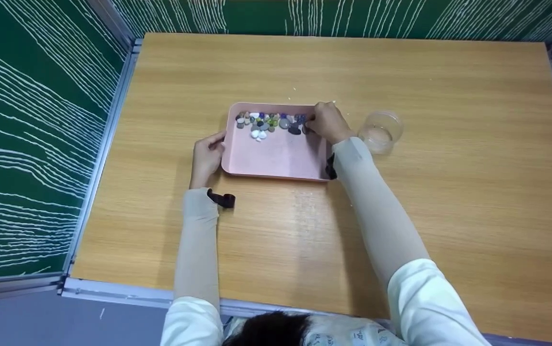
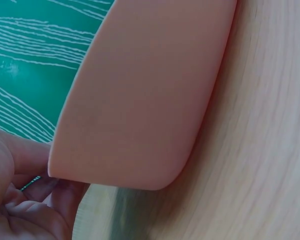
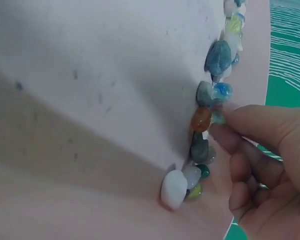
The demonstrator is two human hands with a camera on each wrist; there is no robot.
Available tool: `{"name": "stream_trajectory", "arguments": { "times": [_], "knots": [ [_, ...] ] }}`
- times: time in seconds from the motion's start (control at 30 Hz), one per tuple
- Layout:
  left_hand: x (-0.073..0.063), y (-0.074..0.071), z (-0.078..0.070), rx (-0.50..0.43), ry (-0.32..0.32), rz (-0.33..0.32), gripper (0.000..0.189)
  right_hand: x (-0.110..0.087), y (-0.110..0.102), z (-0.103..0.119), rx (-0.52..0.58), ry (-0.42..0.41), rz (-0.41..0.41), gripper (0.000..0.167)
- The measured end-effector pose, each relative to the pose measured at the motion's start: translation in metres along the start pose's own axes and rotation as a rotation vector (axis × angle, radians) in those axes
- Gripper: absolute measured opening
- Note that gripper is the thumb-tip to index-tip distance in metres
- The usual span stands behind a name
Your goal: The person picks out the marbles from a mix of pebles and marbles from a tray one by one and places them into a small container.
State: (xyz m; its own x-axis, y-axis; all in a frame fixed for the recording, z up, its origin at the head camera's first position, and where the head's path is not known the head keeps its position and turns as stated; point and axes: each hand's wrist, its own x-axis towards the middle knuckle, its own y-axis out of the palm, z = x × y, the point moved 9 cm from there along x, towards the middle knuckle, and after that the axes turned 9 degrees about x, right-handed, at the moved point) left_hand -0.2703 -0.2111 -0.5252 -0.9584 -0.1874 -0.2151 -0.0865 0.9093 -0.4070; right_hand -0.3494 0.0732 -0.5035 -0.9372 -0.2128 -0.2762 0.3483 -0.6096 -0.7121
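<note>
A shallow pink tray [image 1: 276, 154] lies on the table, with several coloured pebbles and glass stones [image 1: 266, 120] gathered along its far side. My left hand [image 1: 207, 157] grips the tray's left edge; in the left wrist view its fingers [image 2: 27, 155] are at the corner of the rim. At the tray's far right corner, my right hand [image 1: 329, 121] reaches in among the stones. Thumb and forefinger pinch a pale green glass stone [image 3: 218, 117] in the right wrist view. Beside it sit an orange stone [image 3: 201, 119] and a blue glass stone [image 3: 222, 91]. A white pebble [image 3: 174, 189] lies nearer.
A clear round plastic container [image 1: 380, 132] stands right of the tray, close to the right forearm. Small white bits [image 1: 294, 89] lie on the wooden table [image 1: 472, 192] beyond the tray. Green panels with white lines [image 1: 30, 144] border the table at the left, back and right.
</note>
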Motion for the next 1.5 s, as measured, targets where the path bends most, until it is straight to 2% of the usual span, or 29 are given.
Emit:
{"name": "stream_trajectory", "arguments": {
  "times": [0.3, 0.43, 0.63, 0.87, 1.03, 1.27, 1.33, 1.5],
  "knots": [
    [0.001, 0.0, 0.0, 0.065, -0.007, 0.01, 0.038, -0.005, -0.01, 0.008, 0.072, -0.037, -0.004, 0.017],
    [0.0, 0.0, 0.001, 0.034, -0.005, 0.007, 0.037, -0.01, -0.015, 0.011, 0.109, -0.042, -0.003, 0.019],
    [-0.001, 0.001, 0.003, 0.011, -0.022, 0.005, 0.038, -0.016, -0.026, 0.016, 0.108, -0.081, -0.027, 0.021],
    [-0.001, 0.001, 0.005, 0.032, -0.063, 0.013, 0.038, -0.024, -0.037, 0.013, 0.147, -0.047, -0.002, 0.024],
    [-0.001, 0.002, 0.005, 0.021, -0.08, 0.016, 0.038, -0.031, -0.049, 0.013, 0.136, -0.058, -0.013, 0.025],
    [-0.002, 0.003, 0.009, -0.032, -0.125, 0.018, 0.039, -0.042, -0.063, 0.004, 0.125, 0.049, 0.011, 0.028],
    [-0.002, 0.002, 0.008, -0.028, -0.106, 0.013, 0.039, -0.045, -0.068, 0.002, 0.124, 0.029, -0.003, 0.027],
    [-0.003, 0.001, -0.001, 0.012, -0.002, -0.007, 0.036, -0.052, -0.082, -0.004, 0.11, -0.057, -0.06, 0.024]
  ]
}}
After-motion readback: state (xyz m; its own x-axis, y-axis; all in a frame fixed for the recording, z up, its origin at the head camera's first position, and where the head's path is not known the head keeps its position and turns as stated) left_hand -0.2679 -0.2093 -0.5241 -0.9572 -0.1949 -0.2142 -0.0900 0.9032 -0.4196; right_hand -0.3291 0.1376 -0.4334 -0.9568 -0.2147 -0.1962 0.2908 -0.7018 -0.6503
